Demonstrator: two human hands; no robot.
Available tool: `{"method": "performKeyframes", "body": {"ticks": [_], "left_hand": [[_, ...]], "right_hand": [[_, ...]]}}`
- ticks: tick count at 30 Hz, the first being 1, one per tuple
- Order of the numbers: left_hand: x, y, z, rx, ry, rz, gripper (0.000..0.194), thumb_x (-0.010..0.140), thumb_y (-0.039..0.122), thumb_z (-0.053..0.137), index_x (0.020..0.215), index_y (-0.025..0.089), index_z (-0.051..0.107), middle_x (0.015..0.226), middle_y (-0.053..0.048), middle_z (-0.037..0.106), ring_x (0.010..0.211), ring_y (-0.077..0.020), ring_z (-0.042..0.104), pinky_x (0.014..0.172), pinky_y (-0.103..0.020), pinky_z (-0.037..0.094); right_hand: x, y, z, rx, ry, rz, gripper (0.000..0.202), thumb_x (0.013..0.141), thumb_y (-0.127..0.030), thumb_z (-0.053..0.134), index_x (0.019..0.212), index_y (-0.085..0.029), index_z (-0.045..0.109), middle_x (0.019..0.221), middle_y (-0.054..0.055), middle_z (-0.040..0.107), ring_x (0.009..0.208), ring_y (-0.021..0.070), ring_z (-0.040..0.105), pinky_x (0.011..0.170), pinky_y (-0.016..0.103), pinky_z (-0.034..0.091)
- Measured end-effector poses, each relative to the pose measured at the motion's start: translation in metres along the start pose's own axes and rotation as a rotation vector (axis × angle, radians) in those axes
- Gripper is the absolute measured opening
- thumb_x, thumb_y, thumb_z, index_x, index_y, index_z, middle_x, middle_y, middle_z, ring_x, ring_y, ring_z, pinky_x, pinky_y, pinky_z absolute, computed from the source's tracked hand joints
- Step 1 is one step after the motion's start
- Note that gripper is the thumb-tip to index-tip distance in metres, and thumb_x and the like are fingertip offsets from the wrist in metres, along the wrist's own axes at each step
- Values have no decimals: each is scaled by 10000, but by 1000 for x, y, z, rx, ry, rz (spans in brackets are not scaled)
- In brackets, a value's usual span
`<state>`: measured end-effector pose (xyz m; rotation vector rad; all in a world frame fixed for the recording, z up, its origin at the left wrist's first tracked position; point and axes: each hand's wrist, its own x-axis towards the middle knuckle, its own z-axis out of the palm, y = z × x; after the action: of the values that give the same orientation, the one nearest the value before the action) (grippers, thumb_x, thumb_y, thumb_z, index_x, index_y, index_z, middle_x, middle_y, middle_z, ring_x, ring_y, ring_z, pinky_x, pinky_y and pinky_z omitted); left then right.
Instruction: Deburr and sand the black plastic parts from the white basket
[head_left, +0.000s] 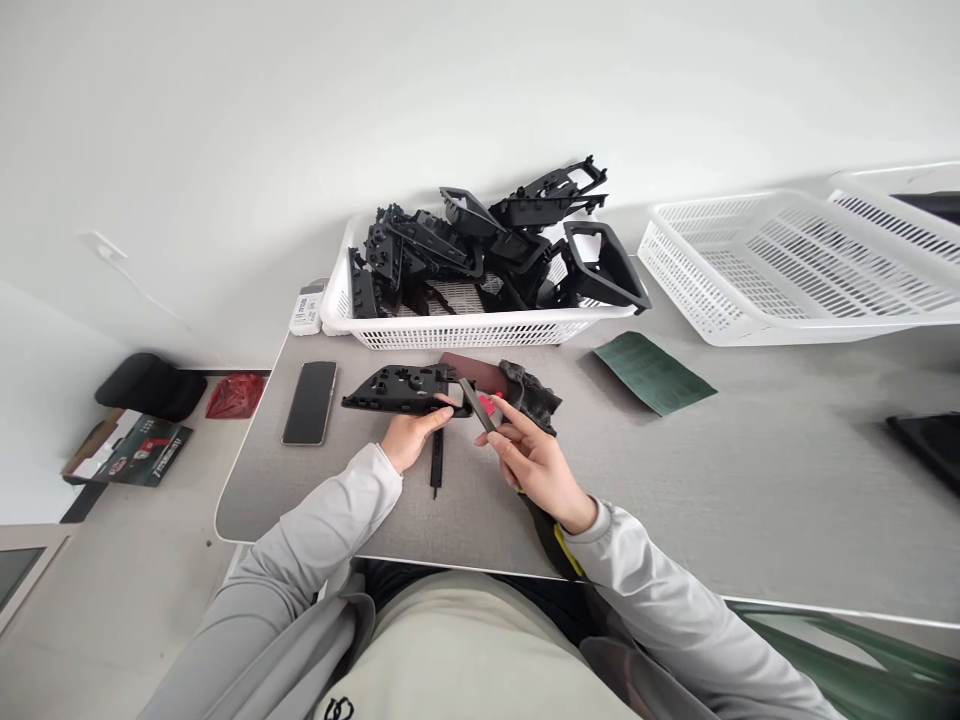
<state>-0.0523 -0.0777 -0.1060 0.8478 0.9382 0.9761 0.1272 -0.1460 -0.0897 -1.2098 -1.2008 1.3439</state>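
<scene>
My left hand (411,437) grips the lower right edge of a flat black plastic trim part (397,388) with clips and a rectangular opening. My right hand (541,465) is closed round a flat metal file (478,408), whose blade tip lies against the part's right end. The file's black-and-yellow handle (555,540) runs back under my right wrist. A small red piece (487,404) shows by my right fingers; I cannot make out what it is. Below the part lies a narrow black strip (436,460). Behind the file are a reddish-brown sheet (476,370) and a crumpled dark cloth (536,400).
A white basket (465,332) heaped with black plastic parts stands against the wall. Another white basket (787,270) is at the right. A green sheet (654,372), a phone (309,403), a small white box (307,308) and a black object (926,445) rest on the table.
</scene>
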Motion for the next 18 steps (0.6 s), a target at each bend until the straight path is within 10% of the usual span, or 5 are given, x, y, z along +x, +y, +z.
{"method": "performKeyframes", "body": {"ticks": [18], "left_hand": [[-6,7,7,-182,-192,-146,262,606,273,809,742,141,628,803,-19,683,759,-185,698,720,-284,553]], "right_hand": [[2,1,3,68,10,87,560,738,-585,650,1078,-146,577,699,-8,624,324,43,412,298,208,282]]}}
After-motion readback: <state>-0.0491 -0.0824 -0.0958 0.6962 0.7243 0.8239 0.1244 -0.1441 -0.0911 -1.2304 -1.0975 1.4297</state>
